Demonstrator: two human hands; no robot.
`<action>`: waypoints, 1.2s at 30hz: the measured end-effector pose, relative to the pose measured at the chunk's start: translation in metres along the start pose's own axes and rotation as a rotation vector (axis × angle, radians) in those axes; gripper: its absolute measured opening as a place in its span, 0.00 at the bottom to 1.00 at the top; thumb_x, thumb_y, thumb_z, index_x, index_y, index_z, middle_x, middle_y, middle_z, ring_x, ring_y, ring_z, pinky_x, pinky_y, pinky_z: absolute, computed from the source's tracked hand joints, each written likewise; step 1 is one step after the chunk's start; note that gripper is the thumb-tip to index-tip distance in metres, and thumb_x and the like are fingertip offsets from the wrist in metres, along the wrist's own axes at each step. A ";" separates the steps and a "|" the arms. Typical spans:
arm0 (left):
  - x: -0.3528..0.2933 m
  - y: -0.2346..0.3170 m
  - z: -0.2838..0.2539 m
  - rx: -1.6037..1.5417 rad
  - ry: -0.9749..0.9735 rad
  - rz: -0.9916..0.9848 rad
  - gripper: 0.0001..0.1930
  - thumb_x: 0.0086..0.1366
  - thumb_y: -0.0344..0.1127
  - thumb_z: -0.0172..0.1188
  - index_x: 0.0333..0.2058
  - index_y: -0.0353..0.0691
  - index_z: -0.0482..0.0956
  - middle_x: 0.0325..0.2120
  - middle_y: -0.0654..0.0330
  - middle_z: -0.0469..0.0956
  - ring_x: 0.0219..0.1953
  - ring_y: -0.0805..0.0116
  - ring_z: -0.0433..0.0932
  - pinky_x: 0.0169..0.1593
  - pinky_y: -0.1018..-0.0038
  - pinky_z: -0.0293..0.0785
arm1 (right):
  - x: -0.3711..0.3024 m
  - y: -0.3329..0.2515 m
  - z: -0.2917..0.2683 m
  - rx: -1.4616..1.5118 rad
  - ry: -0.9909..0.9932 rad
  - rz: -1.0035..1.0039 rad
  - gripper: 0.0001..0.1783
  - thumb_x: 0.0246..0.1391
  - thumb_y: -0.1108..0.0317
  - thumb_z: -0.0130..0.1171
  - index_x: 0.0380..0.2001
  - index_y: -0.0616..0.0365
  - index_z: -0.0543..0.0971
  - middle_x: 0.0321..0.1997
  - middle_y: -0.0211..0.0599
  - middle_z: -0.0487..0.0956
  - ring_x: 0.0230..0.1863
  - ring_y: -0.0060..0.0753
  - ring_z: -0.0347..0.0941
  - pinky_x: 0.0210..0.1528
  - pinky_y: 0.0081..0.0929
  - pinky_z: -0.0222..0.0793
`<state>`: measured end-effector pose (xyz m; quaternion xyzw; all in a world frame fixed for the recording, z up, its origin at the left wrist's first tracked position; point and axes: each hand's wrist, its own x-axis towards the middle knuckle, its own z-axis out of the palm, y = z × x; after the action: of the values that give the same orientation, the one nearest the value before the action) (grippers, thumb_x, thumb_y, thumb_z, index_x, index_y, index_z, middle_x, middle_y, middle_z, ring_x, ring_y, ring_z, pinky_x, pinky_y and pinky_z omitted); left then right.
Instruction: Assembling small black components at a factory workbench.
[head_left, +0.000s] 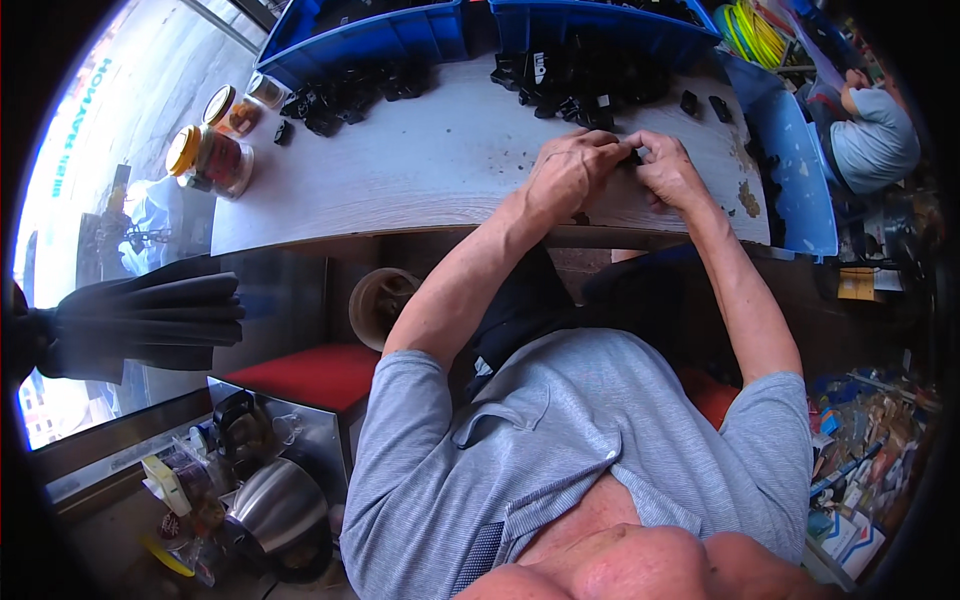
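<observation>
Both my hands meet above the right part of the pale table. My left hand has its fingers curled and pressed together against a small black plastic part. On the other side of that part, my right hand pinches it between thumb and forefinger. Fingers hide most of the part, so its exact kind does not show. Just beyond my hands lies a heap of black plastic parts. Two loose black pieces, one nearer and one farther right, lie beside the heap.
Another pile of black parts lies at the far left, near lidded jars. Blue bins line the back edge, and a lighter blue bin stands at the right. Beyond it sits another person. A bucket stands below the table.
</observation>
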<state>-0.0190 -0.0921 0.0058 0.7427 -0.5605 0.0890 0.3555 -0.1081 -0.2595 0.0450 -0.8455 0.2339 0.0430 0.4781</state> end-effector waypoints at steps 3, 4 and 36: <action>0.002 -0.009 0.003 -0.030 0.010 0.063 0.18 0.63 0.26 0.60 0.53 0.40 0.82 0.48 0.51 0.83 0.48 0.53 0.82 0.53 0.65 0.79 | -0.001 0.000 -0.002 0.019 0.034 -0.017 0.17 0.50 0.74 0.61 0.46 0.57 0.79 0.17 0.26 0.70 0.12 0.20 0.64 0.12 0.23 0.59; 0.001 -0.012 0.005 -0.033 0.007 0.063 0.18 0.63 0.26 0.60 0.53 0.40 0.82 0.48 0.51 0.83 0.48 0.53 0.82 0.53 0.65 0.79 | 0.000 0.002 -0.003 0.015 0.012 0.001 0.19 0.50 0.74 0.61 0.47 0.57 0.79 0.18 0.28 0.72 0.13 0.21 0.66 0.12 0.23 0.62; -0.019 -0.068 -0.049 0.399 0.504 -0.262 0.17 0.59 0.24 0.57 0.47 0.42 0.81 0.44 0.51 0.82 0.44 0.45 0.78 0.47 0.56 0.76 | -0.003 0.019 -0.012 0.209 0.076 0.009 0.18 0.53 0.65 0.69 0.45 0.59 0.79 0.16 0.24 0.70 0.14 0.19 0.68 0.15 0.22 0.68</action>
<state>0.0480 -0.0383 0.0028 0.8179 -0.3265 0.3310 0.3390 -0.1210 -0.2768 0.0376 -0.7911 0.2587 -0.0115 0.5542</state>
